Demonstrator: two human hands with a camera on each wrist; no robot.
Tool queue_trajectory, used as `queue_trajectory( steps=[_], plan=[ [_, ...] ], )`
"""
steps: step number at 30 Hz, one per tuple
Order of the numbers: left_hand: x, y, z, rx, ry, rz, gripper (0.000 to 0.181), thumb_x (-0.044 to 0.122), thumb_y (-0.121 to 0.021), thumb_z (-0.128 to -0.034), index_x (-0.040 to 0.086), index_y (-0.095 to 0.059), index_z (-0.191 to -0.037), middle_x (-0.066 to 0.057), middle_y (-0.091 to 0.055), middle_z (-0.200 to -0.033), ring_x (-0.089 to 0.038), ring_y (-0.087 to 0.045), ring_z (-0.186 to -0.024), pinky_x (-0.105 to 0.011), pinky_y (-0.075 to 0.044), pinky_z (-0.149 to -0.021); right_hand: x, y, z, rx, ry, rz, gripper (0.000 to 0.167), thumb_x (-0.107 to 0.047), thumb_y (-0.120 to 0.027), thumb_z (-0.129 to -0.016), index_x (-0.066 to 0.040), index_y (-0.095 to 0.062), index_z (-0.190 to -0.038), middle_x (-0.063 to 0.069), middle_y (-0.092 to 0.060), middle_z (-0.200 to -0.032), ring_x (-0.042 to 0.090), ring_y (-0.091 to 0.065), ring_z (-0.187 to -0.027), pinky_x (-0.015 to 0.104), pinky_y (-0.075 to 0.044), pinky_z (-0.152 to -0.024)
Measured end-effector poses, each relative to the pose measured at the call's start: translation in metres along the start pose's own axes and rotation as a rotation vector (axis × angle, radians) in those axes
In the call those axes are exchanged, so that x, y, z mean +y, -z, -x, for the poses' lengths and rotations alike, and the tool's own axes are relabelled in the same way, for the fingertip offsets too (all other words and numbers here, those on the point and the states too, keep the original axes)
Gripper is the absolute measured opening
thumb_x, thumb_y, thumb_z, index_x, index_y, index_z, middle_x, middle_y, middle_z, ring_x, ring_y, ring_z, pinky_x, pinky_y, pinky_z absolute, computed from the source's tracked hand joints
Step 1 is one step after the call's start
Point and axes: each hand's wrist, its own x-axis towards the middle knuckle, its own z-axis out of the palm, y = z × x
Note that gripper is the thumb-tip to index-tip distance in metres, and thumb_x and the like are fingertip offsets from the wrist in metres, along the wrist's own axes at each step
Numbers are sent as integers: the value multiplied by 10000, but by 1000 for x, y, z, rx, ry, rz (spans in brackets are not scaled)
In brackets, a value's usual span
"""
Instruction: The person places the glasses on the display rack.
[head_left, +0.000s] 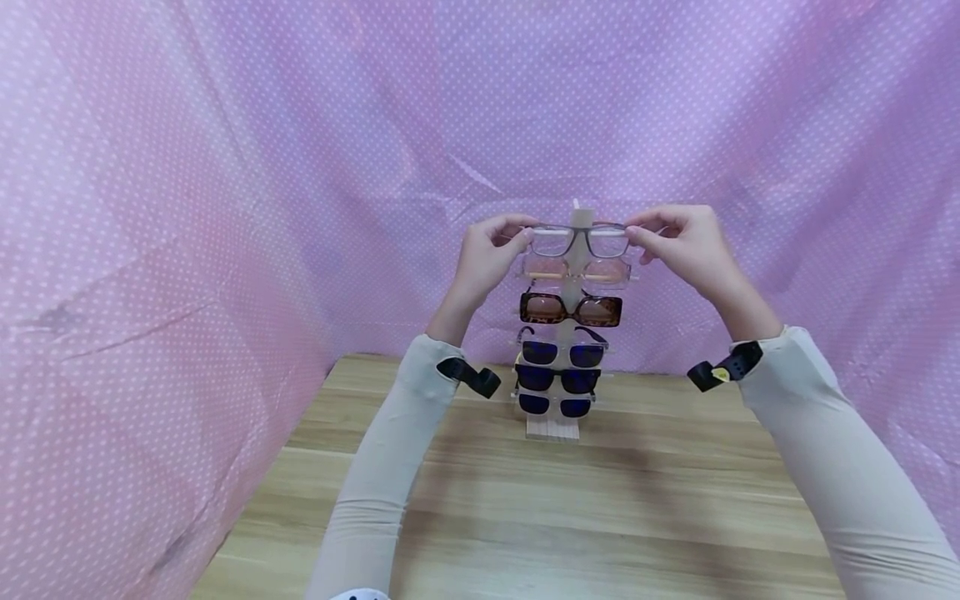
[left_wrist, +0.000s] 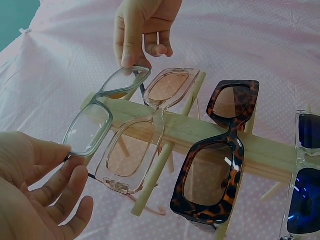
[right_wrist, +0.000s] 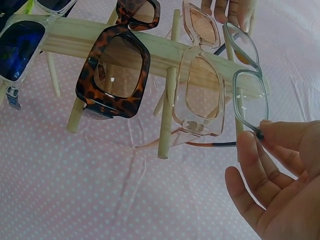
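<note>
A pair of grey-framed clear eyeglasses is at the top of a wooden glasses stand. My left hand pinches one outer corner of the frame between thumb and finger. At the opposite corner my right hand pinches the frame the same way. In the left wrist view the eyeglasses lie in front of the top peg, beside clear-pink glasses. Whether they bear on that peg I cannot tell. Tortoiseshell sunglasses sit on the peg below the pink pair.
Lower on the stand hang several dark-lensed sunglasses. The stand's base rests on a wood-grain table near its back edge. Pink dotted cloth hangs behind and along the sides. Pegs stick out on both sides of the post.
</note>
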Motion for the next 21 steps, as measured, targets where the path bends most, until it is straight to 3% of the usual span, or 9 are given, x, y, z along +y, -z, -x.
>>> queue_trajectory(
  steps=[8, 15, 21],
  plan=[
    [1, 0, 1, 20, 5, -68, 192, 133, -668, -992, 58, -753, -1147, -174, -751, -1022, -219, -696, -897, -239, -528, -818, 0, -2, 1, 8, 5, 2, 230, -163, -715, -961, 26, -749, -1088, -216, -683, -747, 41, -638, -572, 162, -476, -569],
    [2, 0, 2, 29, 9, -115, 192, 168, -667, -997, 105, -761, -1153, -131, -749, -955, -296, -717, -744, -216, -494, -577, 1, -2, 0, 13, 8, -14, 231, -155, -713, -962, 29, -747, -1097, -224, -689, -738, 42, -643, -568, 160, -489, -582],
    [1, -1, 0, 37, 16, -122, 193, 182, -665, -1000, 112, -762, -1151, -110, -747, -939, -272, -716, -728, -218, -505, -566, 2, -2, -1, 11, 1, -37, 241, -155, -717, -959, 37, -743, -1102, -226, -700, -740, 52, -644, -566, 164, -514, -612]
  ],
)
